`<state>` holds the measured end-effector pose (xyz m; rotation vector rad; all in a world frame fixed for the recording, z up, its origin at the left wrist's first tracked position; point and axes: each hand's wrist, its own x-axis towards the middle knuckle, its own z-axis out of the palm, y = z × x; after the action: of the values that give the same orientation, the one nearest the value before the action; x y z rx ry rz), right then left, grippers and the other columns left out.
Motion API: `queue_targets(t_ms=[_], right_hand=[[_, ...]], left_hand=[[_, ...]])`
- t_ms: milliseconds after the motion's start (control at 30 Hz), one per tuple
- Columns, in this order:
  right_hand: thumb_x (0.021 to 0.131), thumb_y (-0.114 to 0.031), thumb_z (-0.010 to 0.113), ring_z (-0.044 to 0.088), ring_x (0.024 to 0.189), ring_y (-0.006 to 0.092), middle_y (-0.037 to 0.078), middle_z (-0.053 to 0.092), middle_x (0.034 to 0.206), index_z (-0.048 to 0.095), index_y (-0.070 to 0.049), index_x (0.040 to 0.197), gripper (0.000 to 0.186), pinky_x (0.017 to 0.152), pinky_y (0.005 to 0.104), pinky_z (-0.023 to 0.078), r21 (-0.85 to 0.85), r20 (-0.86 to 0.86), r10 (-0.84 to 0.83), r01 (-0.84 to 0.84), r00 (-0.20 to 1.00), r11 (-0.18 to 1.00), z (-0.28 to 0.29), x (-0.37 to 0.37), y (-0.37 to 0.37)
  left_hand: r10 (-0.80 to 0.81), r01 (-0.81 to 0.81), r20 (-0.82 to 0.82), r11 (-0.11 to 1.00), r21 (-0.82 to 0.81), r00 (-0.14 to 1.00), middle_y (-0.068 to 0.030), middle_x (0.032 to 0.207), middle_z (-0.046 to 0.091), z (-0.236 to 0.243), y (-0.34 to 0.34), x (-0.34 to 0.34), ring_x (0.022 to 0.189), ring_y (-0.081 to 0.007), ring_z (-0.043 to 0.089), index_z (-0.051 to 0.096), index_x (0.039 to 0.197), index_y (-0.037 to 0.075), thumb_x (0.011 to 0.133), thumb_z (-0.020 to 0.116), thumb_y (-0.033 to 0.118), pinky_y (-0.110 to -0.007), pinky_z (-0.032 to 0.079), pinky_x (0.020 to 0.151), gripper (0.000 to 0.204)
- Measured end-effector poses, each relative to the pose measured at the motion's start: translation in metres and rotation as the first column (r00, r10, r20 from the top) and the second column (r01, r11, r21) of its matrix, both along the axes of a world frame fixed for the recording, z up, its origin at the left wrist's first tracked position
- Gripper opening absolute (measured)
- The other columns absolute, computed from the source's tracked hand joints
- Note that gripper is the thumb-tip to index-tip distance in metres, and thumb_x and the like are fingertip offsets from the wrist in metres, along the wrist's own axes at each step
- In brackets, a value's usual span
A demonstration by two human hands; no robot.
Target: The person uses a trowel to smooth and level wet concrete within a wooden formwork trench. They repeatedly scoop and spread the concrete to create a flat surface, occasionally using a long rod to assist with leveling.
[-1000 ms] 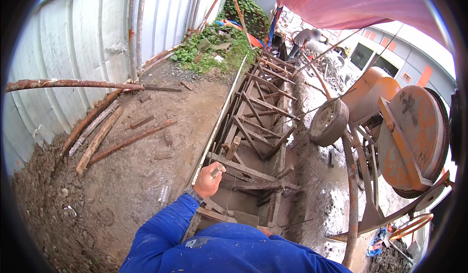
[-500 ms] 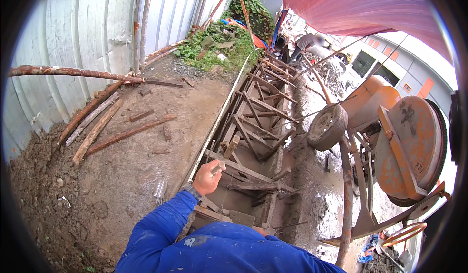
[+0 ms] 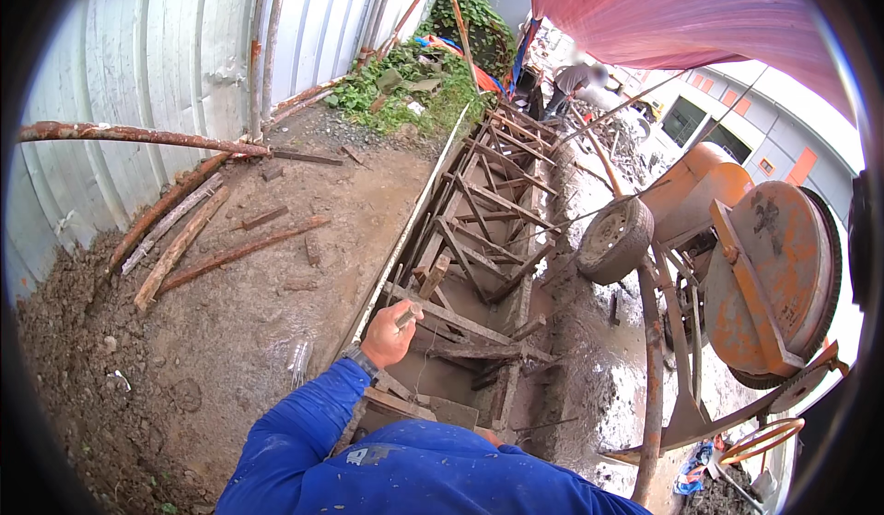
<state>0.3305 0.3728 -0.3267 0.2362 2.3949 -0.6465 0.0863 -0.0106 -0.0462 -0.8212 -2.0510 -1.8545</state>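
Note:
My left hand (image 3: 390,335) is closed around a small pale object (image 3: 411,316), perhaps a short stick, with a thin line hanging below it. It is held over a long, muddy trench (image 3: 442,381) lined with timber formwork and crossed by wooden braces (image 3: 483,276). A pale straight rail (image 3: 428,188) runs along the trench's left edge. Only a sliver of my right hand (image 3: 488,435) shows beyond my blue-shirted body at the bottom; its fingers are hidden.
An orange concrete mixer (image 3: 755,276) with a tyre (image 3: 615,237) stands at right. Loose timbers (image 3: 181,248) lie by the metal fence (image 3: 129,64) at left. Another person (image 3: 571,82) bends at the trench's far end under a red tarp (image 3: 681,9).
The view has shifted slightly, so the mixer and trench sit a little further left and lower. My left hand keeps its closed grip, with little movement relative to the trench.

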Motion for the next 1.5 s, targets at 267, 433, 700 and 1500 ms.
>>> queue_targets(t_ms=[267,433,700,1500], right_hand=[[0.102,-0.066,0.041,0.065,0.119,0.0393,0.022,0.071,0.123,0.074,-0.008,0.116,0.068,0.099,0.0445,0.050,-0.155,0.029,0.072,-0.067,0.997,0.986,0.020,-0.001,-0.003],[0.105,-0.062,0.037,0.064,0.118,0.0418,0.025,0.070,0.120,0.073,-0.005,0.115,0.068,0.097,0.0458,0.050,-0.072,0.003,0.090,-0.089,0.996,0.993,0.010,0.002,-0.001],[0.104,-0.062,0.041,0.065,0.116,0.0426,0.026,0.071,0.117,0.073,-0.004,0.112,0.067,0.095,0.0477,0.050,-0.149,-0.020,0.062,-0.065,0.998,0.987,0.035,-0.003,-0.017],[0.106,-0.062,0.023,0.063,0.118,0.0459,0.027,0.070,0.117,0.074,-0.001,0.108,0.080,0.101,0.0503,0.048,-0.084,-0.023,0.149,-0.150,0.989,0.985,0.020,-0.007,-0.020]], left_hand=[[0.014,-0.014,0.005,1.000,-0.004,1.000,-0.0135,0.087,0.067,-0.002,0.000,0.000,0.082,-0.0269,0.067,0.062,0.098,0.002,0.094,0.054,0.006,-0.038,0.053,0.077,0.010],[0.004,0.000,0.067,0.999,-0.049,0.998,-0.0129,0.087,0.067,-0.004,0.002,0.000,0.077,-0.0259,0.065,0.062,0.098,0.003,0.095,0.054,0.006,-0.037,0.052,0.073,0.009],[0.008,-0.004,0.058,0.998,-0.063,0.998,-0.0124,0.081,0.064,-0.009,0.003,-0.003,0.071,-0.0258,0.062,0.061,0.097,0.003,0.096,0.054,0.007,-0.037,0.050,0.069,0.007],[0.015,-0.016,0.035,1.000,0.016,0.999,-0.0077,0.081,0.062,-0.010,-0.001,-0.003,0.072,-0.0162,0.057,0.063,0.094,0.002,0.095,0.054,0.004,-0.033,0.048,0.068,0.009]])
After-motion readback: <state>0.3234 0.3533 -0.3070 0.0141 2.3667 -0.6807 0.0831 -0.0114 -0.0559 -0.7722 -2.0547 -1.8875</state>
